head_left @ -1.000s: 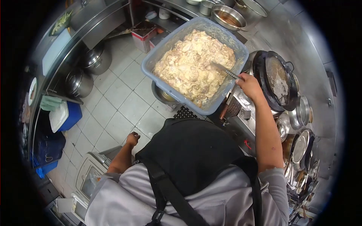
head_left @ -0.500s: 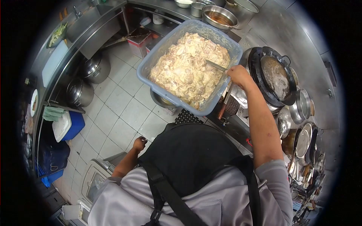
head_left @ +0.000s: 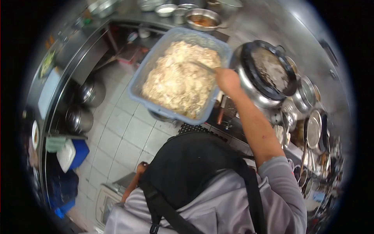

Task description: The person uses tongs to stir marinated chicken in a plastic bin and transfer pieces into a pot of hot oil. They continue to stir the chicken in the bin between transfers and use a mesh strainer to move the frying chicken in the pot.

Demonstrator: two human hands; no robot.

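Mixture [head_left: 177, 80], pale yellow and lumpy, lies heaped in a large blue-grey plastic tub [head_left: 170, 113], spreading across most of the bottom and rising toward the middle. The right hand [head_left: 228, 81] is at the tub's right side, its fingers wrapped around one end of a metal tool [head_left: 204, 67]; the other end reaches in over the heap and meets its surface, though blur hides exactly how deep it sits. The left hand [head_left: 142, 167] is low, near the left edge of the black apron [head_left: 191, 163] and well apart from the tub; it is small and blurred, so whether it is open or closed, or holds anything, cannot be told. Just right of the tub stands a dark wok [head_left: 271, 70] with bubbly, brownish liquid inside, and below that side of the tub is a reddish-brown handle [head_left: 221, 116]. Beyond the tub's far edge, a steel bowl [head_left: 192, 26] with orange-brown contents rests on the counter [head_left: 157, 17]. Two lidded metal pots [head_left: 92, 93] sit under the left-hand counter, and nearer the person, a green cloth [head_left: 55, 144] lies beside a blue box [head_left: 80, 154] with a white lid.
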